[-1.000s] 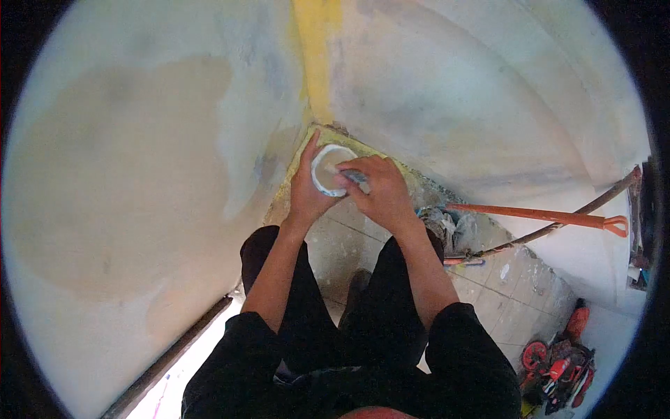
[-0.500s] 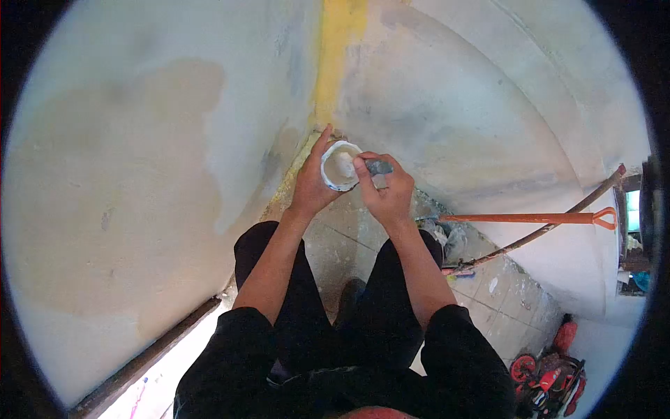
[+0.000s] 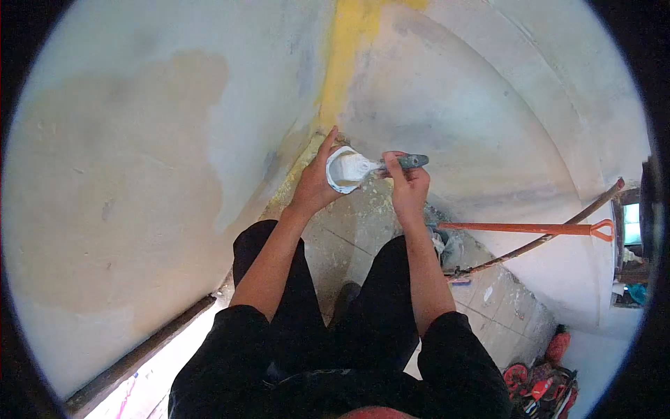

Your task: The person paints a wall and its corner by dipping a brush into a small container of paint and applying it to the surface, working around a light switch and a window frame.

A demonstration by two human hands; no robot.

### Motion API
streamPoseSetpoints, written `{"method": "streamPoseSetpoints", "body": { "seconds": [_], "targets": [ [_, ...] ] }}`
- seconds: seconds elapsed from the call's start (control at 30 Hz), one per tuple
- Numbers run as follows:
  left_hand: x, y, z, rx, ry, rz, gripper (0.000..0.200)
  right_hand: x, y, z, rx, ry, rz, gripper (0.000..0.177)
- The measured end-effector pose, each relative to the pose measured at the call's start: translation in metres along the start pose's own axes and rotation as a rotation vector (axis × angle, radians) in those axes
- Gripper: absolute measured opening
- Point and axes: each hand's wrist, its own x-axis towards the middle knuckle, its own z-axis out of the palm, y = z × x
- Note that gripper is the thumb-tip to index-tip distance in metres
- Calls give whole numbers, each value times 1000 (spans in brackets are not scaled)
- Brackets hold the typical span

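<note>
Squarely in the corner, the person stands with both arms raised in front of the chest. The left hand (image 3: 313,187) is wrapped around a small white tub (image 3: 342,172), thumb up along its far rim. It tips the mouth toward the other hand, seemingly so the bristles can reach inside. The right hand (image 3: 408,185) pinches a paintbrush (image 3: 368,167) by its grey handle, fingers closed tight, with the white-loaded bristles lying across the tub's opening (touching the rim, as far as I can tell). Both are held close to the yellow stripe (image 3: 349,63) where the walls meet. Off to the right an orange-handled tool (image 3: 523,228) and a brown rod (image 3: 558,230) lean over the tiled floor (image 3: 502,300), hemming in that side. Red equipment (image 3: 541,387) is heaped further back, and a dark rail (image 3: 132,363) runs along the left wall's foot.
</note>
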Motion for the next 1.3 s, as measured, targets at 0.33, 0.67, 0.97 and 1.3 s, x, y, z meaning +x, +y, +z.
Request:
{"method": "streamPoseSetpoints", "body": {
  "seconds": [0.33, 0.67, 0.97, 1.3],
  "targets": [
    [6, -15, 11, 101, 18, -52, 134, -13, -34, 10, -633, -13, -499, 13],
    [8, -21, 4, 65, 91, -61, 136, -8, -38, -2, -541, 70, -532, 11],
    [6, -20, 1, 20, 139, -152, 134, 76, -88, 29, -580, -33, -1123, 25],
    [-6, -6, 9, -38, -187, -107, 129, 136, -44, 91, -801, -241, -1322, 45]
  ]
}}
